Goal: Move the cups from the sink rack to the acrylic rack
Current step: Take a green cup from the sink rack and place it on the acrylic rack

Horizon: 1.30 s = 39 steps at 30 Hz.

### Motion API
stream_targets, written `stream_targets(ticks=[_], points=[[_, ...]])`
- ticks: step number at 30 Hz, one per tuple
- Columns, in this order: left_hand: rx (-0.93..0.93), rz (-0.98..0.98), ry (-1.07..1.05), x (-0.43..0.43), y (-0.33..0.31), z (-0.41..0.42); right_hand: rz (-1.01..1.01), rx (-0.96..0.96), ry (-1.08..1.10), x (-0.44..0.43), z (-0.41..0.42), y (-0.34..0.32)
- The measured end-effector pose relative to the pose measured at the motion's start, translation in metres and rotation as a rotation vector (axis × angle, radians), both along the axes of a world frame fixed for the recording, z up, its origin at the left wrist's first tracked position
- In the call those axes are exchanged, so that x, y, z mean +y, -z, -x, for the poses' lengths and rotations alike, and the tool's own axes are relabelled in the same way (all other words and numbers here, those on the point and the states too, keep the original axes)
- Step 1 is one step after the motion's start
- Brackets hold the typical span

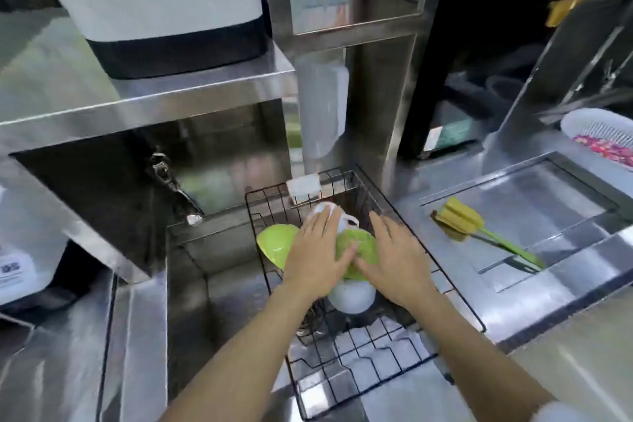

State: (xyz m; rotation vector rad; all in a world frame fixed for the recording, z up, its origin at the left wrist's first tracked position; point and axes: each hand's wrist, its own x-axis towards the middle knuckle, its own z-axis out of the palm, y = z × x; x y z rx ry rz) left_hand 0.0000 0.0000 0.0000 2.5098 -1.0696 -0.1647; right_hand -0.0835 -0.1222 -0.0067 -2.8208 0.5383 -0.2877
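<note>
A black wire sink rack (404, 358) spans the steel sink. In it lie a green cup (274, 243) at the left, another green cup (363, 250) in the middle, a white handled cup (342, 216) behind them and a white cup (352, 296) in front. My left hand (315, 257) hovers flat over the rack with its fingers spread, its fingertips by the white handled cup and its thumb on the middle green cup. My right hand (397, 260) is spread beside it, touching the same green cup. Neither hand grips anything. No acrylic rack is visible.
A faucet (174, 188) juts over the sink basin (219, 284) at the left. A yellow-green bottle brush (469, 226) lies on the steel drainboard at the right. A white basket (603, 134) stands far right. A white-and-black appliance (157, 7) sits on the upper shelf.
</note>
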Motion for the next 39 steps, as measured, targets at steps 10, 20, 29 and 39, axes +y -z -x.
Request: stream_targets(ticks=[10, 20, 29, 39], points=[[0.253, -0.105, -0.049, -0.026, 0.026, -0.003, -0.284, 0.265, 0.053, -0.007, -0.011, 0.019], [0.402, 0.018, -0.194, -0.034, 0.013, -0.002, -0.322, 0.249, 0.043, -0.007, -0.013, 0.009], [0.196, 0.340, -0.266, -0.012, -0.052, 0.002, -0.188, -0.200, -0.014, 0.015, -0.014, -0.049], [0.058, 0.424, -0.268, 0.074, -0.134, 0.019, -0.114, -0.462, -0.133, 0.083, -0.013, -0.108]])
